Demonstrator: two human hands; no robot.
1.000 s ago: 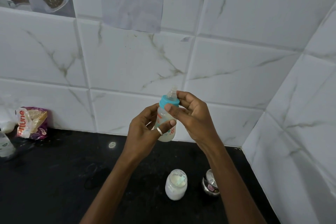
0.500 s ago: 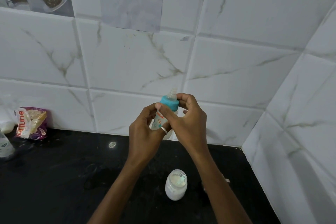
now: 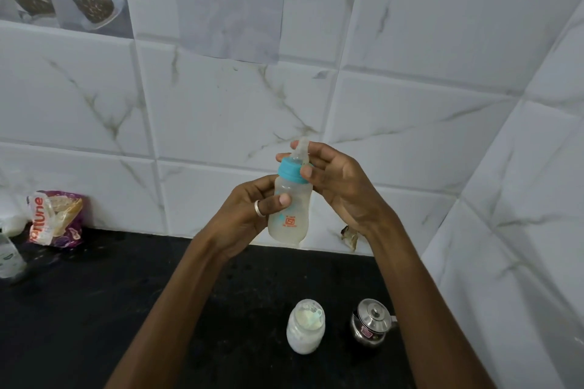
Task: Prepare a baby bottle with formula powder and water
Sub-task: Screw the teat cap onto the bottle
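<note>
I hold a small translucent baby bottle (image 3: 292, 211) upright above the black counter (image 3: 94, 309), cloudy liquid at its bottom. My left hand (image 3: 246, 215), a ring on one finger, grips the bottle's body. My right hand (image 3: 335, 180) has its fingertips around the blue collar (image 3: 289, 170) and the clear teat. Below, on the counter, stands an open glass jar of white formula powder (image 3: 306, 330) with a scoop inside.
A small steel lidded pot (image 3: 371, 322) stands right of the jar. A printed snack packet (image 3: 55, 218) leans on the tiled wall at the left, with a clear plastic bottle (image 3: 9, 254) at the frame's left edge. Tiled walls meet in a corner to the right.
The bottle stays raised in both hands. My right hand's fingers have shifted around the blue collar, and the bottle now shows its printed side and leans slightly.
</note>
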